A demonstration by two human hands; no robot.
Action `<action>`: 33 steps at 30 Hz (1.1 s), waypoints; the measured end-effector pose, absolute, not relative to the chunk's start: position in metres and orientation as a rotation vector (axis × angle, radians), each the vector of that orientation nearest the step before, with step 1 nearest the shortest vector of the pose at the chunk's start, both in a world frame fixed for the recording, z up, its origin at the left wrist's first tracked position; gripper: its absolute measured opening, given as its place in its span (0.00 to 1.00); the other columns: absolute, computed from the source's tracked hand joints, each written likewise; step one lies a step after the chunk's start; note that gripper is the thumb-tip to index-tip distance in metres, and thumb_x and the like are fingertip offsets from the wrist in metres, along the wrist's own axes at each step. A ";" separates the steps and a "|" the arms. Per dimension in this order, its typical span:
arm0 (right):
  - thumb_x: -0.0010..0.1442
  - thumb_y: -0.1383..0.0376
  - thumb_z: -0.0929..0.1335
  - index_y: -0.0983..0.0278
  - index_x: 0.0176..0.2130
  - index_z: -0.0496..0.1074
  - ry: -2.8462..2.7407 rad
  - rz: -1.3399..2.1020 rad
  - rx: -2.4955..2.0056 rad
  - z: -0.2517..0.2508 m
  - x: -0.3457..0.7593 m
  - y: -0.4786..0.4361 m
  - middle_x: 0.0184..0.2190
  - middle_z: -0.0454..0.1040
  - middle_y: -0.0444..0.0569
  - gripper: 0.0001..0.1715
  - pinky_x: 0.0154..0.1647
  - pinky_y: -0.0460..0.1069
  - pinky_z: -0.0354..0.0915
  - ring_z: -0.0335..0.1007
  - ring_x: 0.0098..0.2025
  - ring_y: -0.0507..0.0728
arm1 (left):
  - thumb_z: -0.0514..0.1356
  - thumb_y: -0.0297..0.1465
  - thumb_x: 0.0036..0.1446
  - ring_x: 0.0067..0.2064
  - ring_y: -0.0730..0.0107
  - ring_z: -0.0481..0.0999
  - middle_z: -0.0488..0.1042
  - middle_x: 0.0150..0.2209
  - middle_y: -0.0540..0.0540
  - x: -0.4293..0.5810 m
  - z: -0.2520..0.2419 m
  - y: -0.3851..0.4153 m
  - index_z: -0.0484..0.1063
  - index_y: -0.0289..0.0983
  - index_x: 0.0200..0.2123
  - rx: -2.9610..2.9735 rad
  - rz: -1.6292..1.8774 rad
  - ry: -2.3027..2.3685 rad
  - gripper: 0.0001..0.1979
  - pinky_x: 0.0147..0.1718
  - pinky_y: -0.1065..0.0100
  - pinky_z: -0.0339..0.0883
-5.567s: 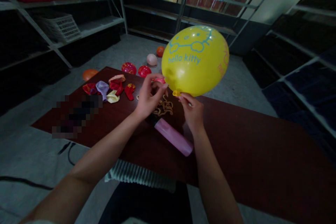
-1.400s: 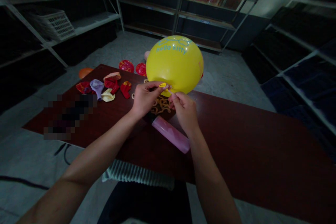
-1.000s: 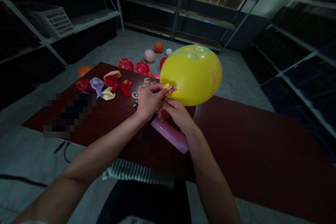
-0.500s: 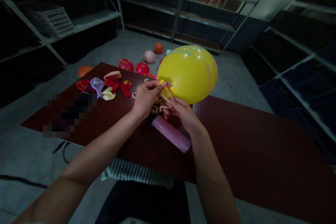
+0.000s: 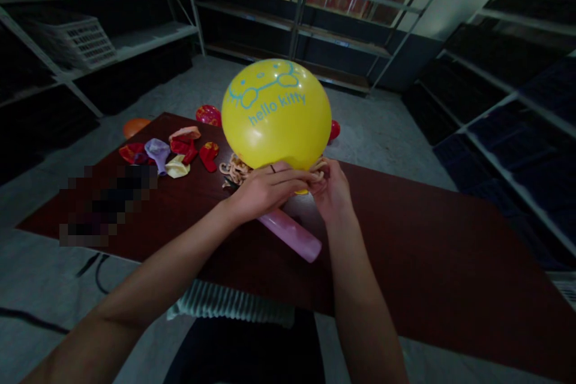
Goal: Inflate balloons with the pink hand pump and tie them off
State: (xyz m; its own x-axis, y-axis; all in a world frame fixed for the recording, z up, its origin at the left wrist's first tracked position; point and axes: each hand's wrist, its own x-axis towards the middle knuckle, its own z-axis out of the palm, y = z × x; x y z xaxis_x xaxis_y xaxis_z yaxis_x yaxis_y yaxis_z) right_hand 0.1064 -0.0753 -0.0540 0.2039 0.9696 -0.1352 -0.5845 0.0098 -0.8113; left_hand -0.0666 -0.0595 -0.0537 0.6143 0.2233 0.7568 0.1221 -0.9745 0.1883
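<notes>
An inflated yellow balloon (image 5: 276,114) printed with "hello kitty" sits above my two hands. My left hand (image 5: 265,191) is closed beneath it, with a bit of the balloon's yellow neck showing under the fingers. A tan elastic cord (image 5: 319,168) is pinched in my right hand (image 5: 332,192), whose fingers meet the left fingertips. Most of the neck and the cord's path around it are hidden. More tan cords (image 5: 236,171) lie bunched on the table behind my left hand. Below both hands rests a pink cylinder (image 5: 292,234), partly covered by the left one.
Several limp balloons (image 5: 177,165) lie on the left of the dark wooden table (image 5: 405,240), near a blurred-out patch. Inflated balloons, one of them orange (image 5: 135,127), are on the floor beyond. Metal shelves (image 5: 252,15) line the room; a white crate (image 5: 85,42) stands on one.
The yellow balloon has shifted left and turned, so its printed face now points toward me. My hands have drawn together under it, and the left fingers now reach across to the right hand.
</notes>
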 end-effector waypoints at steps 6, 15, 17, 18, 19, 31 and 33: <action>0.54 0.60 0.70 0.61 0.25 0.65 -0.613 1.336 -0.941 -0.060 0.104 -0.073 0.18 0.63 0.36 0.12 0.17 0.41 0.55 0.53 0.17 0.45 | 0.47 0.33 0.76 0.38 0.62 0.77 0.79 0.38 0.44 -0.066 -0.056 -0.061 0.70 0.37 0.41 2.645 1.319 0.430 0.14 0.39 0.62 0.68; 0.58 0.54 0.70 0.59 0.21 0.61 -0.967 1.422 -0.858 -0.056 0.099 -0.085 0.15 0.57 0.36 0.22 0.19 0.45 0.58 0.52 0.17 0.47 | 0.52 0.32 0.72 0.42 0.59 0.77 0.77 0.42 0.42 -0.073 -0.058 -0.050 0.64 0.36 0.50 2.580 1.305 0.801 0.08 0.41 0.61 0.69; 0.59 0.54 0.69 0.60 0.22 0.63 -0.999 1.409 -0.880 -0.055 0.099 -0.086 0.16 0.59 0.37 0.20 0.18 0.45 0.57 0.54 0.18 0.47 | 0.54 0.32 0.72 0.44 0.58 0.78 0.77 0.44 0.41 -0.075 -0.060 -0.047 0.65 0.36 0.52 2.685 1.238 0.788 0.09 0.42 0.61 0.69; 0.59 0.54 0.69 0.60 0.22 0.64 -1.015 1.413 -0.893 -0.054 0.100 -0.087 0.17 0.59 0.37 0.20 0.18 0.45 0.57 0.54 0.18 0.47 | 0.54 0.32 0.73 0.43 0.57 0.78 0.77 0.43 0.41 -0.075 -0.060 -0.046 0.65 0.36 0.51 2.741 1.224 0.784 0.08 0.42 0.61 0.69; 0.59 0.54 0.69 0.60 0.22 0.64 -1.036 1.424 -0.901 -0.053 0.100 -0.088 0.17 0.59 0.37 0.20 0.19 0.45 0.58 0.55 0.18 0.47 | 0.53 0.32 0.74 0.41 0.58 0.78 0.78 0.41 0.42 -0.076 -0.061 -0.045 0.66 0.36 0.49 2.795 1.225 0.777 0.07 0.40 0.61 0.69; 0.58 0.50 0.72 0.62 0.34 0.78 -1.271 1.267 -1.060 -0.047 0.105 -0.090 0.25 0.72 0.41 0.17 0.21 0.44 0.66 0.65 0.23 0.48 | 0.52 0.33 0.73 0.38 0.66 0.76 0.74 0.37 0.46 -0.073 -0.060 -0.045 0.62 0.39 0.44 2.156 1.365 0.813 0.04 0.38 0.67 0.69; 0.60 0.51 0.71 0.62 0.34 0.78 -1.314 1.259 -1.062 -0.045 0.105 -0.091 0.23 0.71 0.40 0.17 0.20 0.44 0.65 0.64 0.21 0.47 | 0.53 0.34 0.73 0.40 0.65 0.75 0.73 0.38 0.45 -0.073 -0.061 -0.044 0.62 0.38 0.44 2.118 1.341 0.811 0.05 0.39 0.66 0.69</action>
